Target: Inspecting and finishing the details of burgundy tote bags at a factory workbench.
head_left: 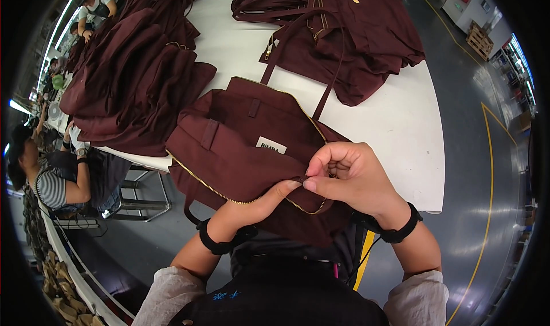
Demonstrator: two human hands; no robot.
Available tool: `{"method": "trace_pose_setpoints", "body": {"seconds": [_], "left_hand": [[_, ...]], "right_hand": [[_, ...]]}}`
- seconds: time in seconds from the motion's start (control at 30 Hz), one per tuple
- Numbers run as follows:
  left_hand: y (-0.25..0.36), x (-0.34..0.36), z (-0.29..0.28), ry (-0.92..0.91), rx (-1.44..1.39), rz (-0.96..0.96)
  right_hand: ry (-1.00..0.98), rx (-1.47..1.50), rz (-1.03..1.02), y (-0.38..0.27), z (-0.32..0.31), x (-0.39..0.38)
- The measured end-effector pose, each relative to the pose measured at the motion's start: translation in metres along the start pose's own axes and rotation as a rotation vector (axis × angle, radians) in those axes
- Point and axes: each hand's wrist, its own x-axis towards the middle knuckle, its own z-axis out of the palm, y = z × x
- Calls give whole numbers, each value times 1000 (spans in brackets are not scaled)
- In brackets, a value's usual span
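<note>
A maroon fabric bag (pixel 232 160) lies unzipped at the near edge of the table, its mouth spread wide. A gold-toothed zipper (pixel 207 185) runs round the opening, and a small white label (pixel 270 144) sits inside on the lining. My left hand (pixel 258 207) is closed on the bag's near edge, thumb on top and fingers hidden beneath the cloth. Thumb and forefinger of my right hand (pixel 350 174) pinch a small dark bit of the bag's edge beside the zipper, right against my left thumb. Its other fingers are curled in. One long strap (pixel 326 101) stretches away from the bag.
On the white table (pixel 395 131), a heap of maroon bags (pixel 129 85) rises at left. More maroon bags (pixel 372 34) lie at the far right. A seated person (pixel 60 180) works left, near a metal stool (pixel 152 194). Yellow lines mark the grey floor (pixel 464 171).
</note>
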Motion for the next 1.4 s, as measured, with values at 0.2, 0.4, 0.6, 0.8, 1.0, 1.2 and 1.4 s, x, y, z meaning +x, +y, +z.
{"method": "trace_pose_setpoints", "body": {"seconds": [0.2,0.4,0.6,0.8,1.0,1.2,1.4], "left_hand": [[2,-2,1,-7,9,-22],[4,0,1,-16,65,27],[-3,0,2,-7,84,29],[-2,0,-2,-16,11,5],[3,0,-3,-1,-26,-28],[8,-1,-5,15,-13,-1],[11,1,-10,-31,-4,-21]], "right_hand": [[6,22,12,3,1,2],[-8,30,101,-3,0,3],[-9,63,87,0,-1,5],[-24,133,141,5,-4,8],[-45,225,105,4,-7,6],[-34,67,70,-7,-2,3],[-24,-308,-179,-18,-4,2]]}}
